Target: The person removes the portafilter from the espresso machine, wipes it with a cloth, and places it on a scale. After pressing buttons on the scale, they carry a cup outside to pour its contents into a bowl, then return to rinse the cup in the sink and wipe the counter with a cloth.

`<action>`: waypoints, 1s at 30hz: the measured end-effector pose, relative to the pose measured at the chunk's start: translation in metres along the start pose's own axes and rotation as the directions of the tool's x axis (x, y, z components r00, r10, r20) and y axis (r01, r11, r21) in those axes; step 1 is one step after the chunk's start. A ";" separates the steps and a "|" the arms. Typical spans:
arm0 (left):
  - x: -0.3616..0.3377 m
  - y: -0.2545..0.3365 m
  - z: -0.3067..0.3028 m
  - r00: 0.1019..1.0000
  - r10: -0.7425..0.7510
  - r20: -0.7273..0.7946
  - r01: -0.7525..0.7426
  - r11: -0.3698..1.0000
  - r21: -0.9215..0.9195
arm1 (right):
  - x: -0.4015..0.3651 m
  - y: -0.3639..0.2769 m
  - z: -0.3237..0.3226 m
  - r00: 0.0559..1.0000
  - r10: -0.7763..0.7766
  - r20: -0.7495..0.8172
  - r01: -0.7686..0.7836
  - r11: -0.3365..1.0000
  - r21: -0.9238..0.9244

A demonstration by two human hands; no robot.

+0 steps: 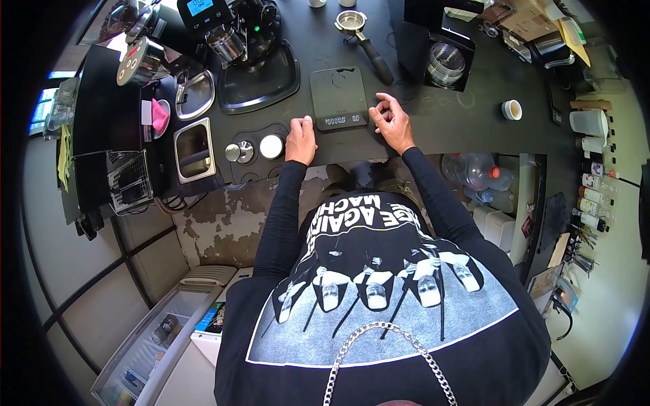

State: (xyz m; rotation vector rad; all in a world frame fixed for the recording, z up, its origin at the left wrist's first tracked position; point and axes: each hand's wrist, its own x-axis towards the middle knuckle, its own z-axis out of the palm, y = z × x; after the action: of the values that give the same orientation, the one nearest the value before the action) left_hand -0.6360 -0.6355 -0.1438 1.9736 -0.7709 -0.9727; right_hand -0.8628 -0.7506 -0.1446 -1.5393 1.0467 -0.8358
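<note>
Flanking a black digital scale, two bare hands, one to each side, at the near half of a dark bench.

Item: the scale, lying flat, its lit display facing the person.

Item: left hand, just beside the scale's left edge, fingers folded in, thumb pressed against the index finger; nothing seen in it.

Item: right hand, by the right edge near the display, loosely open, fingers bent and thumb near the index finger; nothing seen in it. Contact with the scale: cannot tell.

Item: portafilter, beyond the scale, metal basket upward, black handle slanting down toward the right hand.

Item: black tray, left of the scale, beneath a machine with a blue-lit screen and a metal cup.

Item: round white-topped piece, left of the left hand, beside a metal tamper.

Item: rectangular steel container, farther left.

Item: small cup, upright, well apart on the right, brown inside.
</note>
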 end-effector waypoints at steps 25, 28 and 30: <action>-0.001 0.004 0.001 1.000 -0.012 -0.009 0.012 1.000 0.028 | 0.000 -0.001 -0.003 0.998 -0.059 0.038 0.064 0.986 -0.151; -0.002 0.005 0.000 1.000 -0.015 -0.013 0.016 0.999 0.035 | 0.000 -0.003 -0.004 0.996 -0.072 0.047 0.079 0.982 -0.172; -0.002 0.007 0.000 1.000 -0.027 -0.010 0.028 0.999 0.038 | 0.000 -0.003 -0.004 0.996 -0.070 0.053 0.078 0.982 -0.171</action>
State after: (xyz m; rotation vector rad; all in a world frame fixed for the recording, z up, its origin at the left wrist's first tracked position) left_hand -0.6380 -0.6371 -0.1373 2.0246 -0.7639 -0.9708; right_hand -0.8662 -0.7522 -0.1409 -1.7452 1.0555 -0.7716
